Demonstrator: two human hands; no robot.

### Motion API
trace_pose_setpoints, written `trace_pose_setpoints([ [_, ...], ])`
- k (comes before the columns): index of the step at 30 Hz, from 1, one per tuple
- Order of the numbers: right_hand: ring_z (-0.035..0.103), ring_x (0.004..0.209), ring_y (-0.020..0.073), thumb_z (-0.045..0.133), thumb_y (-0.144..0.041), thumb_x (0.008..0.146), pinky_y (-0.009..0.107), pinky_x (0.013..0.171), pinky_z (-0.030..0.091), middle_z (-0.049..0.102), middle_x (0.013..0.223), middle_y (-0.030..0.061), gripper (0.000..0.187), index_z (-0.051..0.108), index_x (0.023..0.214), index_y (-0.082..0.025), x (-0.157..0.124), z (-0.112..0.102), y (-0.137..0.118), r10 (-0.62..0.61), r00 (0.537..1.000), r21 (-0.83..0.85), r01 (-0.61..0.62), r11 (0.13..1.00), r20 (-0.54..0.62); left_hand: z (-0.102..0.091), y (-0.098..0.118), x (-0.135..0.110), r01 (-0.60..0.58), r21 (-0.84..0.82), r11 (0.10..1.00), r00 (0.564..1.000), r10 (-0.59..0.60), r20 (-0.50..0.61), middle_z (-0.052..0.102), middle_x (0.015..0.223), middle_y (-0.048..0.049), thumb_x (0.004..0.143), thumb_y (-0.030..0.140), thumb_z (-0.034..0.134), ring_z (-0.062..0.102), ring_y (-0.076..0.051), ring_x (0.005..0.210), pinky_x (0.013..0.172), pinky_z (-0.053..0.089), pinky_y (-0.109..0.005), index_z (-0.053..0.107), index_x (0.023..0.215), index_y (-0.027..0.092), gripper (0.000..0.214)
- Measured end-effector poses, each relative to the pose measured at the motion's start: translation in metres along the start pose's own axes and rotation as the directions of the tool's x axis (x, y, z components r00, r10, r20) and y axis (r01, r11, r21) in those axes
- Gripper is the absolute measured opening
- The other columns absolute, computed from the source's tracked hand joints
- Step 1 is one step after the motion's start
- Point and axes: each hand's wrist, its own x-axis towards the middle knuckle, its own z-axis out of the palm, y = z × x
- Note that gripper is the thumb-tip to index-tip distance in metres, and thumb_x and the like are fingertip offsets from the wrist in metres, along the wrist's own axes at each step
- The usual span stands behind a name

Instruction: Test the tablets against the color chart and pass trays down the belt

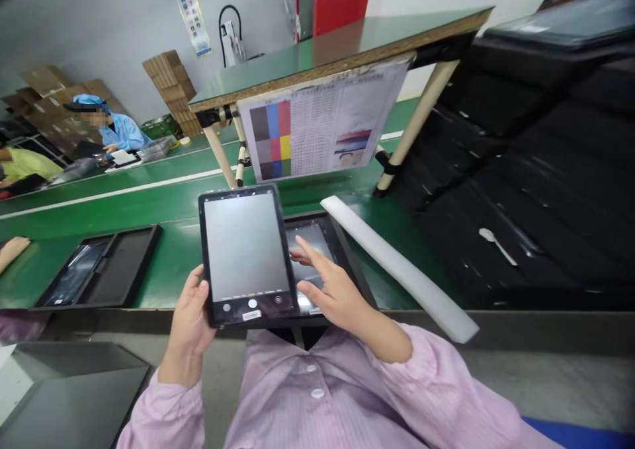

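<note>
My left hand [191, 310] grips the lower left edge of a tablet [247, 247], thumb on its front rim. The tablet is held up and tilted toward me, its lit screen showing a camera view with a round shutter button near the bottom. Just right of it, my right hand [331, 289] hovers with fingers apart, holding nothing. Beneath that hand, a second tablet [313, 232] lies in a black tray [342, 237] on the green bench. The raised tablet hides part of this tray.
A long white foam strip [397, 264] lies slanted right of the tray. Black stacked trays [526, 171] rise at the right. Another black tray [124, 264] sits at left. Ahead stands a raised shelf [337, 49] with a printed chart [322, 125]. Co-workers [122, 128] sit along the bench.
</note>
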Motion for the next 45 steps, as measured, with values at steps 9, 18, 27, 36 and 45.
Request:
trace_pose_setpoints([
  [9, 0.054, 0.135, 0.0298, 0.032, -0.079, 0.093, 0.048, 0.103, 0.055, 0.05, 0.15, 0.0118, 0.083, 0.038, 0.153, -0.022, 0.023, -0.025, -0.012, 0.264, 0.916, 0.454, -0.105, 0.885, -0.303, 0.082, -0.041, 0.005, -0.354, 0.084, 0.931, 0.927, 0.338, 0.163, 0.066, 0.131, -0.0088, 0.091, 0.06, 0.058, 0.064, -0.025, 0.121, 0.102, 0.053, -0.042, 0.054, 0.132, 0.03, 0.051],
  [18, 0.065, 0.117, 0.0319, 0.046, -0.084, 0.084, 0.048, 0.096, 0.058, 0.068, 0.126, 0.0109, 0.082, 0.06, 0.133, -0.02, 0.033, -0.041, 0.014, 0.274, 0.905, 0.5, -0.082, 0.862, -0.324, 0.104, -0.055, -0.005, -0.639, 0.588, 0.496, 0.751, 0.565, 0.341, 0.022, 0.162, -0.0251, 0.068, 0.056, 0.086, 0.024, -0.039, 0.154, 0.124, 0.027, -0.055, 0.006, 0.159, 0.021, 0.126],
  [27, 0.062, 0.123, 0.0332, 0.046, -0.086, 0.082, 0.048, 0.094, 0.059, 0.067, 0.126, 0.0128, 0.083, 0.058, 0.129, -0.019, 0.037, -0.043, 0.018, 0.235, 0.931, 0.562, -0.039, 0.826, -0.28, 0.112, -0.059, 0.001, -0.64, 0.633, 0.435, 0.733, 0.594, 0.333, 0.017, 0.161, -0.0282, 0.068, 0.049, 0.088, 0.02, -0.041, 0.155, 0.124, 0.027, -0.057, 0.001, 0.157, 0.02, 0.128],
  [36, 0.063, 0.122, 0.0329, 0.055, -0.085, 0.079, 0.046, 0.095, 0.059, 0.071, 0.117, 0.0107, 0.074, 0.067, 0.115, -0.021, 0.039, -0.043, 0.021, 0.21, 0.931, 0.623, 0.023, 0.782, -0.299, 0.113, -0.064, 0.005, -0.653, 0.664, 0.364, 0.69, 0.646, 0.325, 0.023, 0.158, -0.0301, 0.059, 0.058, 0.09, 0.026, -0.044, 0.152, 0.12, 0.033, -0.058, 0.006, 0.157, 0.015, 0.136],
  [45, 0.052, 0.136, 0.0313, 0.049, -0.079, 0.089, 0.049, 0.109, 0.052, 0.067, 0.13, 0.0078, 0.067, 0.067, 0.122, -0.023, 0.033, -0.037, 0.022, 0.156, 0.937, 0.628, 0.082, 0.774, -0.314, 0.1, -0.06, 0.018, -0.676, 0.266, 0.688, 0.737, 0.624, 0.26, 0.052, 0.145, -0.0185, 0.079, 0.058, 0.077, 0.054, -0.03, 0.134, 0.113, 0.044, -0.047, 0.039, 0.147, 0.021, 0.086],
])
